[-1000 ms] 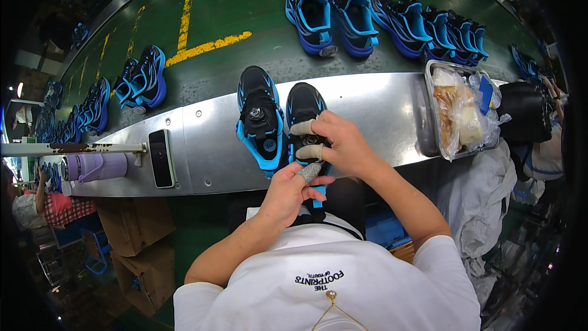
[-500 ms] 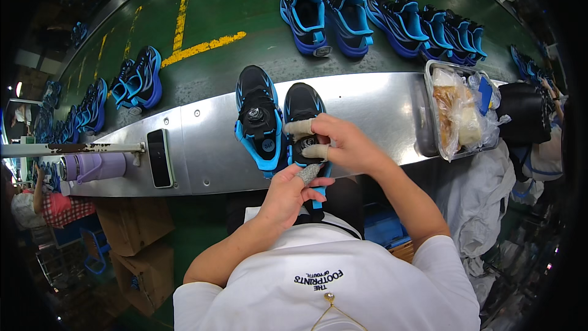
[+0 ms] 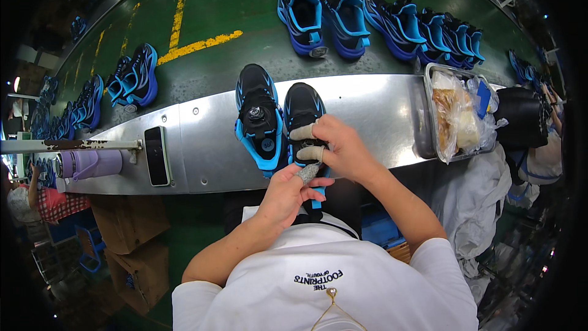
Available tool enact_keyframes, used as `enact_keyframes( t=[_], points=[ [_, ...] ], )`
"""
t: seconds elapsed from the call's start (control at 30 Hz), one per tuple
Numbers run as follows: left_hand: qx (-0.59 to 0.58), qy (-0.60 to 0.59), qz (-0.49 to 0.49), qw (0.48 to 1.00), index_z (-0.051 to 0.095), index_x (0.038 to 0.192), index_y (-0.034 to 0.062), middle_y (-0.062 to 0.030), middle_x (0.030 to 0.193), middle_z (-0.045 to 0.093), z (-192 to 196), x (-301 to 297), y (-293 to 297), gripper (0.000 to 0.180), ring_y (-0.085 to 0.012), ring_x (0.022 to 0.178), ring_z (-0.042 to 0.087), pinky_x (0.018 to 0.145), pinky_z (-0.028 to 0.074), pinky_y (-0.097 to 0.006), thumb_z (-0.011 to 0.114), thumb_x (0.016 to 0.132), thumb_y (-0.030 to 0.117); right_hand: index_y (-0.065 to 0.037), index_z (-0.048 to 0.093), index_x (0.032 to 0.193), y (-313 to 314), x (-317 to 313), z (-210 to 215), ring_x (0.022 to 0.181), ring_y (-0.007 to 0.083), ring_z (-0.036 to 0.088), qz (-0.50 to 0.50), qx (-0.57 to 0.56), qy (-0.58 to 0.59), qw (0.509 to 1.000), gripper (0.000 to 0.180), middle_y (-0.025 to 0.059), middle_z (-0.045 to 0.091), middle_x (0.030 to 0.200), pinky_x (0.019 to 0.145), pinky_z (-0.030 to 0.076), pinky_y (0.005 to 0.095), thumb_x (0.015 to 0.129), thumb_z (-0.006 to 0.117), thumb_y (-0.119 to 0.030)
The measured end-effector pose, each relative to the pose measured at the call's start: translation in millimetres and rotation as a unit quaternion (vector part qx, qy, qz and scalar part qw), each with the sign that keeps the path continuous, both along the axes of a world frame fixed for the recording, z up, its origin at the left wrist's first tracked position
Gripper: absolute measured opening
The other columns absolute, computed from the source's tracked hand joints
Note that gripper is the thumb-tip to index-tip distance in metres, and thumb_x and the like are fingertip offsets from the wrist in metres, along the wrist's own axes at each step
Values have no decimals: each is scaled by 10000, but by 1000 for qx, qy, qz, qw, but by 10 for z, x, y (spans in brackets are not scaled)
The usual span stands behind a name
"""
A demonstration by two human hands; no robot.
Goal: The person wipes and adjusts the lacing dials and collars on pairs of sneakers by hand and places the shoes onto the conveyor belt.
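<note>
the right hand has its covered fingers narrowed on the black-and-blue shoe; the left hand holds its heel end. it lies over the metal tabletop, beside a matching shoe, left of a tray.

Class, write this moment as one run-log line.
left hand: at near end of shoe; right hand: on same shoe; second shoe: alongside

The row of black-and-blue shoes and the yellow marking on the green belt sit slightly farther left than a second ago, while the right hand's fingers seem drawn lower over the shoe than half a second ago.
</note>
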State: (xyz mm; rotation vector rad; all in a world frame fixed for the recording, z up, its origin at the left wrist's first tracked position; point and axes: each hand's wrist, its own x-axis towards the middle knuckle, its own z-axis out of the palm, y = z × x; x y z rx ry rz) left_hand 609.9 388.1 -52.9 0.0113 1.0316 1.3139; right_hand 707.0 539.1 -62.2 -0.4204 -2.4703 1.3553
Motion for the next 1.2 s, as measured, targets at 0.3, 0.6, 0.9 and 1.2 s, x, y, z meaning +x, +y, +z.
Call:
enact_keyframes(
  t=[0.3,0.6,0.9,1.2],
  points=[
    [-6,-8,-16,1000,527,1183,-42,-139,1198,596,-43,48,34,263,-266,1028,654,682,563,-294,497,999,145,-124,694,1152,24,43,15,793,193,556,-17,-33,-23,999,400,66,576,837,728,457,308,753,709,-95],
    [-11,-19,-12,1000,550,1125,-37,-127,1127,589,-31,120,72,205,-270,1030,651,686,561,-306,476,998,107,-129,673,1183,230,118,104,792,196,533,50,-135,-58,988,412,76,554,858,732,449,303,773,703,-90],
    [-20,-16,-17,1000,537,1158,-56,-151,1202,593,-4,188,121,255,-235,1011,653,676,555,-288,498,993,133,-145,669,1207,209,210,55,810,198,549,-6,-111,-20,994,437,73,564,883,752,458,299,776,699,-78],
    [-3,-26,5,1000,535,1161,-53,-167,1144,607,7,286,134,250,-248,949,665,709,562,-307,477,996,125,-149,702,1160,60,250,-22,800,172,539,-62,-85,1,994,395,48,580,853,734,450,297,766,731,-143]
  ],
)
